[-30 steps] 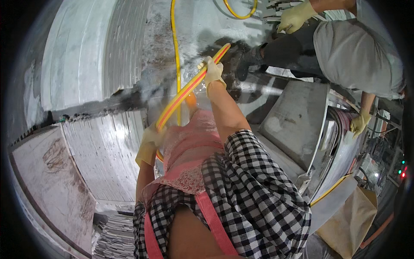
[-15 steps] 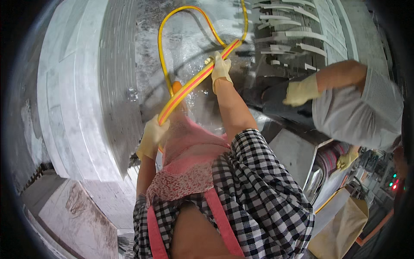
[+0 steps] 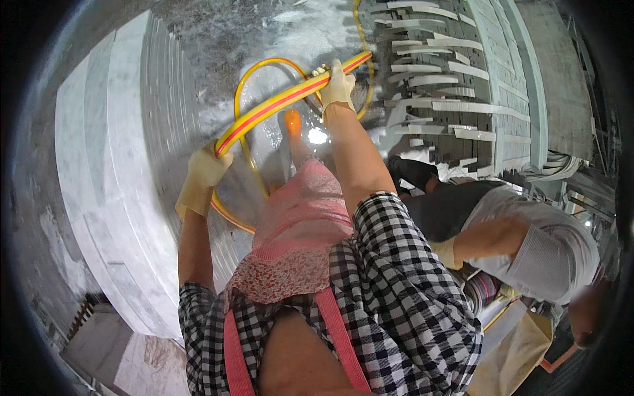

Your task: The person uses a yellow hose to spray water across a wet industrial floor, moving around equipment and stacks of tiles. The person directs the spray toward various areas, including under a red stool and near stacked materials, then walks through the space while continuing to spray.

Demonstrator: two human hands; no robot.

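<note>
Both my hands wear pale rubber gloves and grip a yellow hose [image 3: 277, 102] with a red stripe. My left hand [image 3: 209, 166] is closed round its lower left part. Farther off and to the right, my right hand [image 3: 338, 84] is wrapped round it near the upper end, which points up and right. The stretch between my hands runs slantwise in front of me. More of the hose loops over the wet floor [image 3: 221, 39] and passes below my left hand. An orange boot [image 3: 293, 123] shows beneath the hose.
On the left stands a long stack of pale slabs [image 3: 99, 171]. At the right, thin pale strips [image 3: 429, 69] stick out from another stack [image 3: 512, 99]. A co-worker in a grey shirt [image 3: 541, 244] bends close by on my right, near a beige sheet-like thing [image 3: 515, 350].
My left hand has moved up and left with the hose; my right hand has risen slightly. My view has turned, and the co-worker appears lower, bent over more.
</note>
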